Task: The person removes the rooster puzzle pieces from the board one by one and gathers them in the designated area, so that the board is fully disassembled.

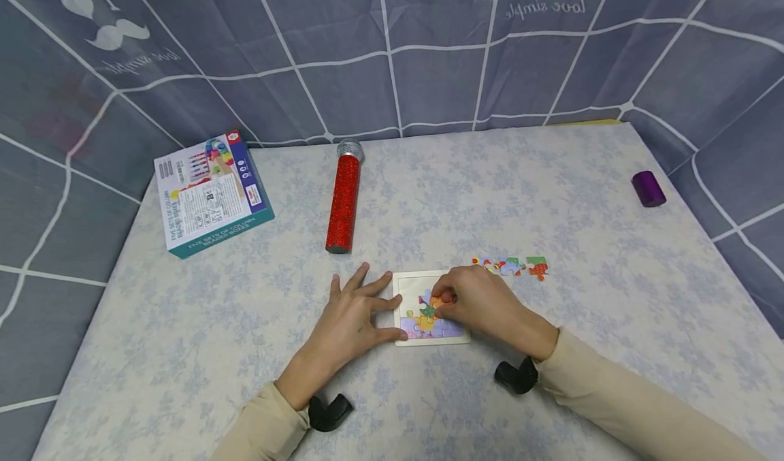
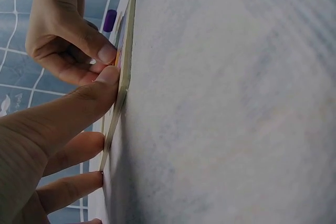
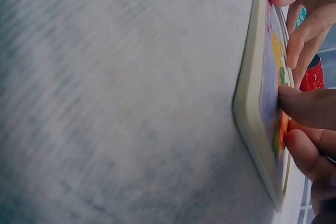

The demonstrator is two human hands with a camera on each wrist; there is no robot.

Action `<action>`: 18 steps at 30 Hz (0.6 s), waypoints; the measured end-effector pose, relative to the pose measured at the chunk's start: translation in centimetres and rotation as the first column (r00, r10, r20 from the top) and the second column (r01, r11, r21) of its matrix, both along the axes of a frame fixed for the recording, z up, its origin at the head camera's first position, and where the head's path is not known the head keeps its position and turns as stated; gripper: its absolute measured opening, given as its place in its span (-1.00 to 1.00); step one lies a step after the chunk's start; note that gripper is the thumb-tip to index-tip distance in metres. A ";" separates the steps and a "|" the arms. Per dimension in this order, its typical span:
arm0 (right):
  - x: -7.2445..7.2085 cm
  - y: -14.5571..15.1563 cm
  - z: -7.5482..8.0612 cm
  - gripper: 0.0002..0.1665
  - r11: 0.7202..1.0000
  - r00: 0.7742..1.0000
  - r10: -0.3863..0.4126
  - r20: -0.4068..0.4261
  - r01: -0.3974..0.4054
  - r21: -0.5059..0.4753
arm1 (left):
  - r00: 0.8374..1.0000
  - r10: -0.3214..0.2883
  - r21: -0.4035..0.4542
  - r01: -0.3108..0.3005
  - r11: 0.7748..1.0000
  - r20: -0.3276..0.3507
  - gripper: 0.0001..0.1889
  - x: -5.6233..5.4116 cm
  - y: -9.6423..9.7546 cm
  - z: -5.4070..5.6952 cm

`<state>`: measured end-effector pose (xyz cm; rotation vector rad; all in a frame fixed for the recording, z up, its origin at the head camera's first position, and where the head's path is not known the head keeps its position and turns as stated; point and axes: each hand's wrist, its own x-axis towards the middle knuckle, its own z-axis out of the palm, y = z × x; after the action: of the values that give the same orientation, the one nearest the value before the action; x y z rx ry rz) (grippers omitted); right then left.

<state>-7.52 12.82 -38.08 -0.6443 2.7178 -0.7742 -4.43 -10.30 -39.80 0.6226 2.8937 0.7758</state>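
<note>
A small jigsaw puzzle board [image 1: 409, 289] with a pale raised rim lies flat on the table, its lower part filled with joined pieces [image 1: 425, 326]. My left hand [image 1: 352, 314] is spread along the board's left side; its thumb rests on the near left corner and fingertips touch the rim. Over the board's right half, my right hand [image 1: 486, 306] pinches an orange puzzle piece [image 1: 437, 302] between thumb and fingers, down against the board. In the right wrist view the right thumb [image 3: 304, 107] partly covers the piece. Loose puzzle pieces [image 1: 511, 267] lie just behind the right hand.
A red glittery microphone-shaped tube [image 1: 343, 202] lies behind the board. At the back left is a boxed bead set [image 1: 211, 192]. A purple cylinder [image 1: 648, 188] lies at the far right. Grid-patterned curtains [image 1: 343, 93] border the table's back and sides.
</note>
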 end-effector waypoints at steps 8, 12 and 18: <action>-0.1 -0.3 0.1 -0.81 1.000 1.000 -0.024 0.011 0.024 -0.009 | 1.000 0.001 0.009 -0.001 1.000 -0.003 -0.41 0.0 -0.1 0.1; -0.1 -0.2 0.0 -0.79 0.999 1.000 -0.020 0.017 0.021 -0.039 | 1.000 0.005 0.012 -0.005 1.000 -0.002 -0.41 0.1 -0.1 0.1; -0.5 0.6 0.1 -0.85 0.985 0.993 0.009 0.114 0.010 -0.172 | 1.000 0.007 0.007 -0.007 1.000 0.010 -0.41 0.0 0.0 0.2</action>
<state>-8.04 13.47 -37.96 -0.6146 2.5668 -1.0226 -4.45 -10.27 -39.65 0.6082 2.8870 0.7880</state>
